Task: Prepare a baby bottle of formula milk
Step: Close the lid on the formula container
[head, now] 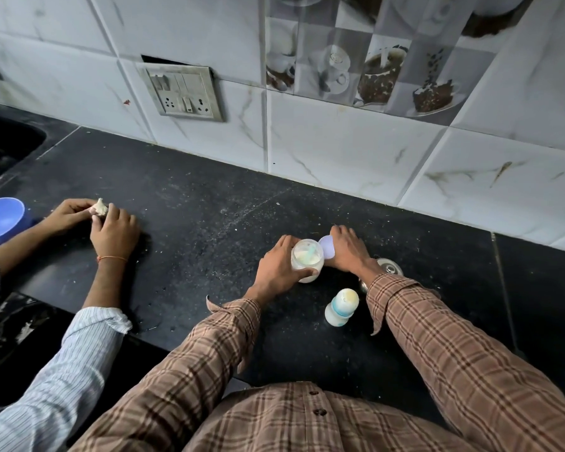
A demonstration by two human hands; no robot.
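- My left grip is curled round the open formula jar, thumb on its near side; the jar stands on the black surface, in the middle stretch between the back wall edge and the front edge;
- inside the jar I see pale powder and a light-coloured scoop handle lying across the mouth;
- my right grip is just beside the jar on its right, fingers bent over a pale lilac lid and holding it tilted against the jar's rim; how the thumb sits I cannot tell;
- the baby bottle stands nearer the front edge, right of the jar and apart from it, white-bodied with a blue ring and a yellowish cap; neither of my grips touches it;
- a metal vessel shows partly behind my right wrist, mostly hidden by my checked sleeve;
- toward the left end of the surface another person's two hands pinch a small lump of dough; a blue bowl sits at the far left edge beside them;
- a dark sink lies in the back left corner; a switch plate is set in the tiled wall behind.
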